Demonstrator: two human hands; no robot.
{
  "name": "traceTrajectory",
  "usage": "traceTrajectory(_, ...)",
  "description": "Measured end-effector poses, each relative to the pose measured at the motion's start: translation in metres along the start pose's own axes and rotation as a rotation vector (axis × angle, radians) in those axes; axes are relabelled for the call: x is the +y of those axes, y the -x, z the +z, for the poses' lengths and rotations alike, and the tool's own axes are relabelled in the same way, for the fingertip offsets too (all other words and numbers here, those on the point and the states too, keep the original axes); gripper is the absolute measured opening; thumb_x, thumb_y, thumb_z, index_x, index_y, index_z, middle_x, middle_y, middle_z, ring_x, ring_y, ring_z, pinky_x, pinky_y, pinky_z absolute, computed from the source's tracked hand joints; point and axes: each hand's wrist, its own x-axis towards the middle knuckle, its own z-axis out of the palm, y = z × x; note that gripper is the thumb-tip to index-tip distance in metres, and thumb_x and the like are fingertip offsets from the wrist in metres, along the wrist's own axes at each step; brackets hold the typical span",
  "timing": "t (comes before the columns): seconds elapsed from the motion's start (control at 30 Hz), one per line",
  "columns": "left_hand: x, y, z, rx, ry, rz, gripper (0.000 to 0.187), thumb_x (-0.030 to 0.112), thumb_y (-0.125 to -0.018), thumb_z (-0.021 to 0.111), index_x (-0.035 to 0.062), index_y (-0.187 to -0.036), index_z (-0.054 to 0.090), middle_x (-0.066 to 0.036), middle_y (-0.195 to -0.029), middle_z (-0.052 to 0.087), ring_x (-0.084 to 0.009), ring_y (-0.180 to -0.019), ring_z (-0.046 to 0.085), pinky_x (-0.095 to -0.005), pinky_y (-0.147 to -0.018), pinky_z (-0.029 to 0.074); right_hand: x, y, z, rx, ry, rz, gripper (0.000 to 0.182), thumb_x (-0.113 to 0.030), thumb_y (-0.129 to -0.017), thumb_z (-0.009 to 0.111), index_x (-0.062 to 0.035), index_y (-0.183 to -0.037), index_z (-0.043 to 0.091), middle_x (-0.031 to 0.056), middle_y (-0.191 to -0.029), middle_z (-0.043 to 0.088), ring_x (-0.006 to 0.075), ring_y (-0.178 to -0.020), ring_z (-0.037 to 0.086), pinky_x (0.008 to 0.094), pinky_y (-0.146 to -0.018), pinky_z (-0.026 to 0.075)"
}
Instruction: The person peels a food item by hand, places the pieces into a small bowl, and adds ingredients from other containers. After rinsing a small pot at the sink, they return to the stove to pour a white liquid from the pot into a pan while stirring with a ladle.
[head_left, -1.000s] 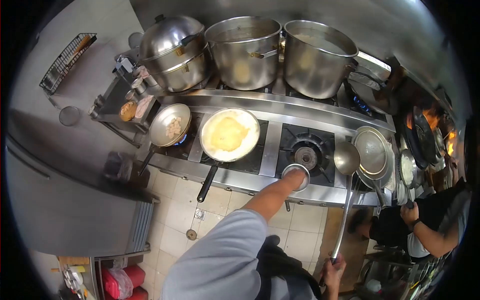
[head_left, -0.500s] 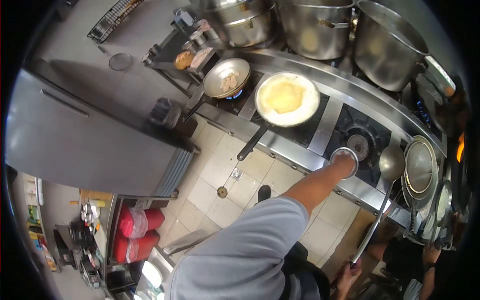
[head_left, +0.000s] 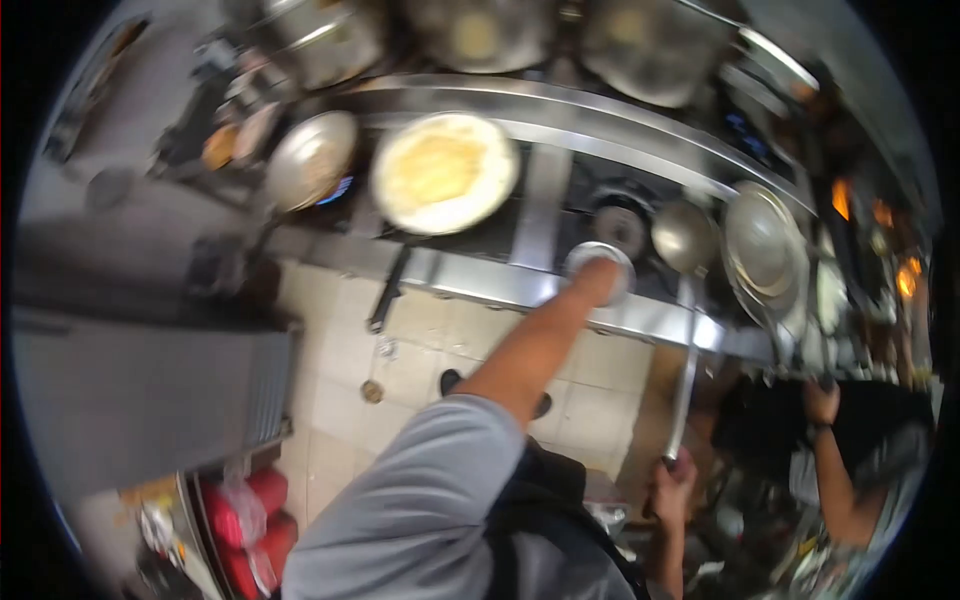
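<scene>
My left hand (head_left: 600, 276) reaches forward over the front edge of the stove and grips a small round metal bowl (head_left: 577, 258). Its fingers are mostly hidden inside or behind the rim, and what the bowl contains cannot be made out. Down at the lower right, my right hand (head_left: 673, 484) is wrapped round the long handle of a ladle (head_left: 684, 236). The ladle's large round head is over the stove, right of the bowl. A frying pan (head_left: 390, 290) with a pale yellow egg sheet (head_left: 440, 172) sits on the stove, its black handle toward me.
Another pan (head_left: 338, 135) with pale pieces sits over a blue flame at left. Large metal pots (head_left: 478, 35) line the back. Strainers (head_left: 765, 240) lie at right, near orange flames (head_left: 841, 199). A co-worker's hand (head_left: 822, 402) is at the lower right. A steel cabinet (head_left: 150, 390) stands left.
My view has swung to the right and blurred, so the stove and pans appear farther left and higher. Both hands keep their holds; bowl and ladle stay in about the same places over the stove.
</scene>
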Motion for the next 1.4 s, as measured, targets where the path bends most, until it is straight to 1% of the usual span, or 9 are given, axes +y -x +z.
traceTrajectory(0.03,0.036,0.019,-0.097,-0.258,-0.058,-0.058,0.018,0.012,-0.08,0.058,0.004,-0.091,0.07,-0.019,-0.097,0.069,-0.0297,-0.092,0.067,-0.0411,-0.081,0.052,-0.019,0.004,0.01,-0.03,-0.002,-0.025,0.023,-0.002,-0.084,0.055,0.0022,-0.107,0.053,0.001,-0.065,0.051,0.0088,-0.047,0.049,0.0265,-0.039,0.041)
traceTrajectory(0.2,0.041,0.02,-0.118,-0.193,0.161,-0.219,0.028,0.009,-0.086,0.046,-0.0005,-0.103,0.067,-0.025,-0.11,0.063,-0.0368,-0.105,0.062,-0.0462,-0.088,0.049,-0.017,0.012,0.003,-0.034,-0.082,-0.055,0.02,-0.002,-0.082,0.055,0.0019,-0.102,0.053,0.003,-0.055,0.05,0.0113,-0.038,0.048,0.0271,-0.037,0.039)
traceTrajectory(0.37,0.05,0.02,-0.143,-0.393,-0.085,-0.127,0.03,0.013,-0.087,0.049,-0.0027,-0.107,0.065,-0.026,-0.114,0.061,-0.0381,-0.108,0.06,-0.0456,-0.093,0.046,-0.002,0.019,-0.014,0.009,-0.075,-0.082,0.021,-0.003,-0.081,0.058,0.0023,-0.101,0.053,0.0029,-0.055,0.051,0.0112,-0.039,0.049,0.0273,-0.037,0.04)
traceTrajectory(0.43,0.034,0.014,-0.129,-0.459,-0.099,-0.016,0.034,0.0,-0.077,0.057,0.0084,-0.109,0.068,-0.02,-0.111,0.064,-0.0349,-0.105,0.062,-0.042,-0.092,0.047,0.0,0.023,-0.02,0.013,-0.064,-0.083,0.022,-0.004,-0.08,0.058,0.0022,-0.1,0.053,0.0023,-0.056,0.05,0.0109,-0.04,0.049,0.0273,-0.038,0.04)
traceTrajectory(0.47,-0.027,0.0,-0.073,-0.449,-0.143,0.193,0.044,-0.001,-0.07,0.066,0.0111,-0.113,0.067,-0.017,-0.113,0.064,-0.0319,-0.107,0.061,-0.0404,-0.094,0.047,-0.001,0.022,-0.022,0.022,-0.067,-0.093,0.022,-0.004,-0.08,0.058,0.0021,-0.1,0.053,0.0022,-0.056,0.05,0.0108,-0.04,0.049,0.0273,-0.039,0.04)
traceTrajectory(0.6,0.025,0.014,-0.125,-0.601,-0.299,0.261,0.064,0.006,-0.066,0.072,0.0246,-0.126,0.059,-0.019,-0.129,0.051,-0.0365,-0.112,0.056,-0.0413,-0.098,0.045,-0.007,0.023,-0.03,-0.014,-0.12,-0.083,0.023,-0.006,-0.081,0.059,0.0017,-0.101,0.052,0.0014,-0.059,0.05,0.0102,-0.042,0.048,0.027,-0.039,0.04)
traceTrajectory(0.83,0.03,0.013,-0.123,-0.545,-0.338,0.213,0.063,0.018,-0.063,0.075,0.0083,-0.123,0.059,-0.024,-0.131,0.046,-0.0406,-0.114,0.053,-0.0426,-0.098,0.045,-0.02,0.017,-0.041,-0.046,-0.03,-0.128,0.026,-0.011,-0.083,0.06,0.0023,-0.103,0.052,0.0023,-0.064,0.051,0.0094,-0.044,0.049,0.026,-0.041,0.04)
traceTrajectory(1.1,0.039,0.012,-0.122,-0.597,-0.351,0.133,0.048,0.009,-0.07,0.066,0.0095,-0.118,0.06,-0.021,-0.133,0.045,-0.0398,-0.122,0.047,-0.0441,-0.102,0.042,-0.01,0.012,-0.037,-0.07,-0.078,-0.134,0.026,-0.013,-0.083,0.061,0.0019,-0.103,0.053,0.001,-0.065,0.051,0.0092,-0.044,0.049,0.0255,-0.042,0.041)
traceTrajectory(1.4,0.03,0.008,-0.107,-0.569,-0.33,0.133,0.037,0.004,-0.068,0.065,0.0043,-0.105,0.063,-0.023,-0.114,0.059,-0.038,-0.107,0.057,-0.043,-0.095,0.046,-0.028,0.027,-0.029,0.002,-0.034,-0.034,0.023,-0.009,-0.082,0.058,0.0021,-0.101,0.053,0.0013,-0.061,0.051,0.0101,-0.043,0.05,0.0267,-0.04,0.042)
